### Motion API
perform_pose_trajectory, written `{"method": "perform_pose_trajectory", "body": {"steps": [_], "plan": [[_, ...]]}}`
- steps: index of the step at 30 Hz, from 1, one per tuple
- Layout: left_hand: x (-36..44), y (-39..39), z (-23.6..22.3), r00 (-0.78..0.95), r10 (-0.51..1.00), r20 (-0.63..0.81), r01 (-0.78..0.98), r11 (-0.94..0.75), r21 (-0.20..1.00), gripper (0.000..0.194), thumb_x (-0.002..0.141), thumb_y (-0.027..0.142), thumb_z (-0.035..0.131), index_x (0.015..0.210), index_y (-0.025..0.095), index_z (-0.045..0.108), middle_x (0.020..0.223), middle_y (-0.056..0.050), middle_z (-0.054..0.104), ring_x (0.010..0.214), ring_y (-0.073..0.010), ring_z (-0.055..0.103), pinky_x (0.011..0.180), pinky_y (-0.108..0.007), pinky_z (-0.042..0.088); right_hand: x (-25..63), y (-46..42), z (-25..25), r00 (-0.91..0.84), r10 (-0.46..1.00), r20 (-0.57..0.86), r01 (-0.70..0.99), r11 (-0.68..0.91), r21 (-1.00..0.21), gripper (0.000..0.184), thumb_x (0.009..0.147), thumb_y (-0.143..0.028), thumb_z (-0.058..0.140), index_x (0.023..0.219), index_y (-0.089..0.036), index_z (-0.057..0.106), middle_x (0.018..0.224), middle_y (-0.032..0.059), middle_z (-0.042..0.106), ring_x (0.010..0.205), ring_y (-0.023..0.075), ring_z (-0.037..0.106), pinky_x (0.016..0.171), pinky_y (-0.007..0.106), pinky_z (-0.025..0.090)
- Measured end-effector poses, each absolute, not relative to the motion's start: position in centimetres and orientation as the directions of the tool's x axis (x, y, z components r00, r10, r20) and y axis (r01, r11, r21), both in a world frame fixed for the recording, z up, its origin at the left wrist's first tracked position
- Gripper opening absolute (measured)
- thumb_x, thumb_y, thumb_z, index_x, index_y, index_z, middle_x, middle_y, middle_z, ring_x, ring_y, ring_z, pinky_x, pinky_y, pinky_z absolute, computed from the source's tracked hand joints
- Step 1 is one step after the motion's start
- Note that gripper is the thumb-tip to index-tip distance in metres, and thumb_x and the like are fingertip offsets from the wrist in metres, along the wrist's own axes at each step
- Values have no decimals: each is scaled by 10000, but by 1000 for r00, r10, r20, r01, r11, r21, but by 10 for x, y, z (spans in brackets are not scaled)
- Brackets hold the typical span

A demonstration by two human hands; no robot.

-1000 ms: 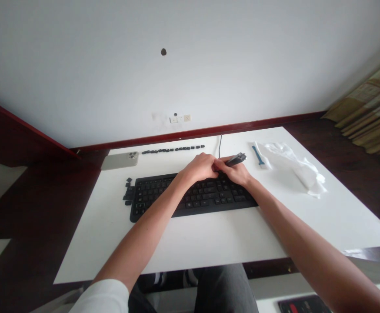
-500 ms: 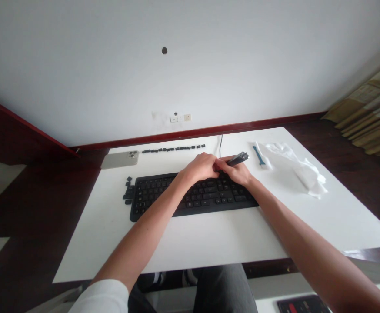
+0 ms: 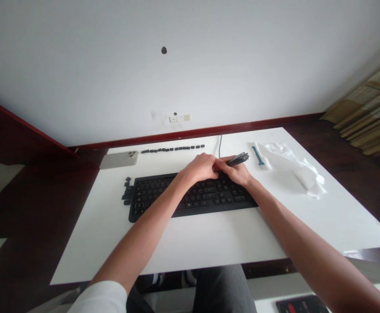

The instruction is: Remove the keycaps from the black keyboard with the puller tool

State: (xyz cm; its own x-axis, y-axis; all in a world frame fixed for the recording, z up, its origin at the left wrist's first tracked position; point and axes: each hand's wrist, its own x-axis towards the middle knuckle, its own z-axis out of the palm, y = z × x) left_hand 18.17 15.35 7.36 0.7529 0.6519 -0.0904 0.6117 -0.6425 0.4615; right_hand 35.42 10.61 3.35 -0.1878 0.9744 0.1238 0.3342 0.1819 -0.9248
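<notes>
A black keyboard point(image 3: 164, 195) lies across the white table point(image 3: 209, 243). Both my hands meet over its far right part. My right hand point(image 3: 238, 173) is closed round a dark tool point(image 3: 238, 159) whose end sticks out to the right above the keys. My left hand point(image 3: 201, 167) is curled beside it, fingertips pressed down at the same spot; what they hold is hidden. A row of loose black keycaps point(image 3: 173, 149) lies behind the keyboard, and a few more keycaps point(image 3: 127, 191) sit at its left end.
A phone point(image 3: 118, 160) lies face down at the table's back left. A blue-handled brush point(image 3: 258, 155) and a crumpled white cloth point(image 3: 297, 169) lie at the back right. The keyboard cable point(image 3: 220, 145) runs to the wall. My legs show under the front edge.
Nothing has visibly changed with the hands; only the camera view has shifted slightly.
</notes>
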Motion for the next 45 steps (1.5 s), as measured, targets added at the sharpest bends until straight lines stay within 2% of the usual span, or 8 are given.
{"method": "perform_pose_trajectory", "body": {"steps": [8,32,34,38,42,45], "plan": [[181,153,73,751,655,-87,613,-641,461,38,719,223,686,713,186,690,727,-50,712,653,-192,638,575,-295,399,354,106,35,-188,974,128,335,186,-924,466,979,-522,532,737,-172,721,760,44,730,742,195,657,734,303,486],[182,153,72,752,654,-87,618,-652,439,25,728,207,699,734,188,715,746,-58,726,688,-212,664,610,-301,429,353,105,37,-184,973,137,350,195,-916,448,969,-516,537,736,-180,722,730,38,706,705,190,628,705,311,469],[182,153,71,754,652,-82,613,-652,447,42,731,204,699,758,192,730,753,-54,729,694,-210,665,619,-301,438,353,105,37,-155,977,145,328,189,-926,445,957,-520,556,684,-190,678,671,30,655,644,173,575,652,311,444],[181,153,71,753,654,-73,602,-641,476,95,742,190,698,820,200,751,786,-41,740,720,-193,668,654,-291,454,353,106,37,24,984,178,263,165,-951,546,939,-543,581,521,-227,429,511,-16,398,513,128,354,526,312,315],[180,153,71,756,651,-74,597,-638,486,87,739,180,689,809,198,738,786,-37,733,701,-182,648,641,-291,441,356,109,31,-1,984,178,238,174,-956,559,945,-546,588,527,-221,408,525,-23,366,526,118,334,522,313,281],[181,152,70,764,644,-45,582,-657,479,92,734,180,681,814,198,722,791,-33,725,690,-179,631,624,-295,426,358,114,24,55,982,179,96,173,-980,558,945,-525,611,539,-227,371,528,-36,320,508,107,302,487,305,244]]}}
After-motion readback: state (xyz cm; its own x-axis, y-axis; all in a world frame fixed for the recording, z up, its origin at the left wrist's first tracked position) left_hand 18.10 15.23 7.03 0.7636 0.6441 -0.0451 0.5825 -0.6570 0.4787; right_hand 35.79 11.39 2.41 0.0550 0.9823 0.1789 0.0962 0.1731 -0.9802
